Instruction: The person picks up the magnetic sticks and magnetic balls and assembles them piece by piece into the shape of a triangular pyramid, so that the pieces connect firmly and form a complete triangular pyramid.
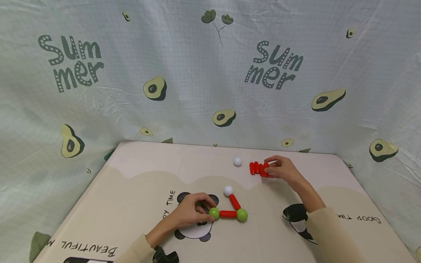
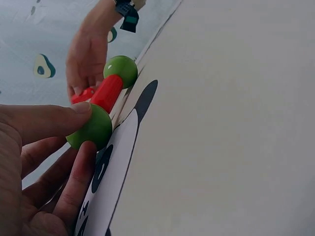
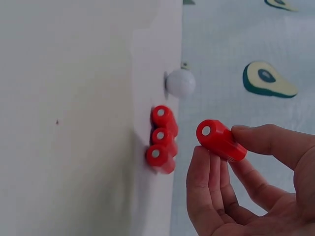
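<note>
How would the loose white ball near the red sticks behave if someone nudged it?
The white ball would probably roll: it is round and stands apart from the red sticks. Its smooth-looking surface might feel slightly slippery. Its even outline, with no dents showing, suggests something stiff.

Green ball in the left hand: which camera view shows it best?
The left wrist view: the green ball appears largest, though fingers partly cover it. Head shows it smaller; right wrist does not show it.

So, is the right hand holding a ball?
No, the right hand pinches a red rod between thumb and fingers.
</note>
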A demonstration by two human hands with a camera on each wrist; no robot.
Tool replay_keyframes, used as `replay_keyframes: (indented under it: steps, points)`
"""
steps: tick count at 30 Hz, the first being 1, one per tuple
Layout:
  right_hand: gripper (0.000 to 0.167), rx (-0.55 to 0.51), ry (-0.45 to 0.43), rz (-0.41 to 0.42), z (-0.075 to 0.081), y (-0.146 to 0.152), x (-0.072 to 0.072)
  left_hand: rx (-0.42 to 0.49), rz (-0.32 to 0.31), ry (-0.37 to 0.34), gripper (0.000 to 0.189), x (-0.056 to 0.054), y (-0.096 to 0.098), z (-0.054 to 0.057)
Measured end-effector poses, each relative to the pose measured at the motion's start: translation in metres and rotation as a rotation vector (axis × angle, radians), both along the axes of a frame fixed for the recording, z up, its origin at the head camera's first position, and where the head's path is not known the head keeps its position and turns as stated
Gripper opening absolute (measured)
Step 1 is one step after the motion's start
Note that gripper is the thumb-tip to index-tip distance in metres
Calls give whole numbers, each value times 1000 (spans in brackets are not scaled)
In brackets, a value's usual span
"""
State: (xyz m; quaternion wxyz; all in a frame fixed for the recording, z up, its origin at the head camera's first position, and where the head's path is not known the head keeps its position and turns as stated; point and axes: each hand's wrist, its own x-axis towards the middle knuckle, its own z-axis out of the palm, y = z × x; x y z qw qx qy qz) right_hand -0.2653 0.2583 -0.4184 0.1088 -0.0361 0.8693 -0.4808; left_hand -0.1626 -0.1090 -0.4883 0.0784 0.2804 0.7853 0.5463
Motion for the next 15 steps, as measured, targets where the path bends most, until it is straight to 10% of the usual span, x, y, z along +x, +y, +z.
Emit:
replay_keyframes:
  steps: [15]
  points:
    - [40, -37, 41, 92, 7, -26, 25, 2, -4, -3, 31, 1, -1, 2]
